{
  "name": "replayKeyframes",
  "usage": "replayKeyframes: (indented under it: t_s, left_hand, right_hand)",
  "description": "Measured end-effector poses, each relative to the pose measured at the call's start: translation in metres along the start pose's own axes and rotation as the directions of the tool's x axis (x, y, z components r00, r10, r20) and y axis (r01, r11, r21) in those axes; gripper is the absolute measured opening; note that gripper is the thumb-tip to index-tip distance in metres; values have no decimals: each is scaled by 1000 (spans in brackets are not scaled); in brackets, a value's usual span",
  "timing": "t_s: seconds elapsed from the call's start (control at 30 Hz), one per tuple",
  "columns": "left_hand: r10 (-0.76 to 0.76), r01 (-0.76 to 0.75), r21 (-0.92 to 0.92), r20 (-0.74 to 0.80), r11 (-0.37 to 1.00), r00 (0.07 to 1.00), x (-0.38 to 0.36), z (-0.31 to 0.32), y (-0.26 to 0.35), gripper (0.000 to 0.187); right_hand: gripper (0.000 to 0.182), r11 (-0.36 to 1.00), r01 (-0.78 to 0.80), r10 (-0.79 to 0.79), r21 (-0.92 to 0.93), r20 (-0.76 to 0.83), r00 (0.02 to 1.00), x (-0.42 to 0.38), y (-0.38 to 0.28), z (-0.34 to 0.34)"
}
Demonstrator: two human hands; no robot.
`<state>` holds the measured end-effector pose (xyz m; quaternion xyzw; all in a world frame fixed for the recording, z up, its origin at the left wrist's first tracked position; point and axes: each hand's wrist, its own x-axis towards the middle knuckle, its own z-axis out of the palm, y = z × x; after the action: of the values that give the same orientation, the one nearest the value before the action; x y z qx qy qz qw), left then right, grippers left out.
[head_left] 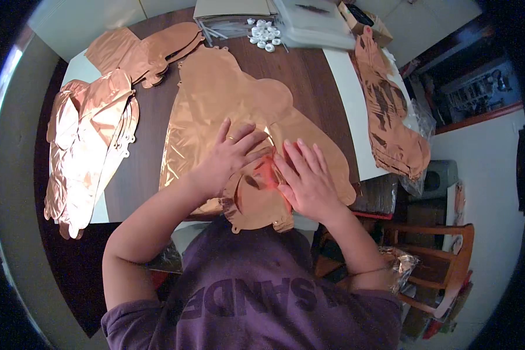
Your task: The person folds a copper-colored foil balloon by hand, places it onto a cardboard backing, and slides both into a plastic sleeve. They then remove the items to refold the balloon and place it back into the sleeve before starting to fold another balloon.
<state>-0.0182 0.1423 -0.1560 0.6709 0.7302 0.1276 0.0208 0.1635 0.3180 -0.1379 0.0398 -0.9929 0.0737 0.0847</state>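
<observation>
A large flat rose-gold foil balloon (216,87) lies spread across the dark table in front of me. Its near end is folded over, and this folded part (259,207) sits at the table edge against my shirt. My left hand (230,157) lies on the foil left of the fold, palm down with fingers spread. On the fold's right side rests my right hand (309,181), fingers stretched out and slightly apart. A reddish tint shows on the foil between the two hands. What lies under the palms is hidden.
More flat foil balloons (93,146) are stacked at the left, with another pile (151,49) behind. Crinkled foil (388,111) lies on the right. At the back are small white rings (265,35), a cardboard box (233,9) and a clear plastic bin (315,26). A wooden chair (461,251) stands right.
</observation>
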Motion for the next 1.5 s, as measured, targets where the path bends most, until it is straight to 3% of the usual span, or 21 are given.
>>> replayKeyframes:
  t_s: [0.1,0.2,0.3,0.33,0.43,0.57,0.8,0.9,0.93,1.03,1.13,1.5]
  left_hand:
    - [-27,26,-50,-25,998,999,2,3,0,79]
    - [-19,-3,-273,-79,962,997,3,-15,-5,56]
    - [-305,147,-770,-65,621,950,12,-46,-7,47]
    - [-204,-5,-636,-256,772,945,13,-47,-4,40]
    - [92,-154,-304,-208,940,974,15,-42,23,40]
    - [26,-52,-147,-171,988,985,8,4,21,44]
    - [4,-35,-170,-181,985,984,6,-1,23,43]
    - [-3,-25,-170,-161,985,987,8,-2,23,44]
    - [-5,-22,-170,-153,985,988,8,-2,23,44]
    - [0,-24,-167,-141,986,990,7,-3,24,46]
    - [6,-27,-165,-124,986,992,5,-4,23,49]
    - [39,-74,-208,-170,975,985,6,0,17,51]
  right_hand:
    - [63,1000,23,-23,2,31,999,2,1,-3]
    - [63,1000,27,-27,-5,29,999,2,3,-1]
    - [64,1000,2,-1,-10,73,997,4,0,-7]
    - [63,1000,-9,10,-10,80,997,5,0,-6]
    - [60,1000,-15,16,-14,95,995,5,-1,-4]
    - [58,1000,18,-17,-8,58,998,4,3,-4]
    - [62,974,178,-191,142,87,978,-16,9,-18]
    - [56,952,300,-304,52,71,950,-28,9,-11]
    - [45,937,348,-348,-21,-77,934,-32,9,-2]
    - [34,934,356,-353,-38,-251,901,-41,6,9]
    - [30,927,373,-363,-29,-307,879,-37,5,11]
    - [33,906,414,-409,86,-67,910,-24,6,-22]
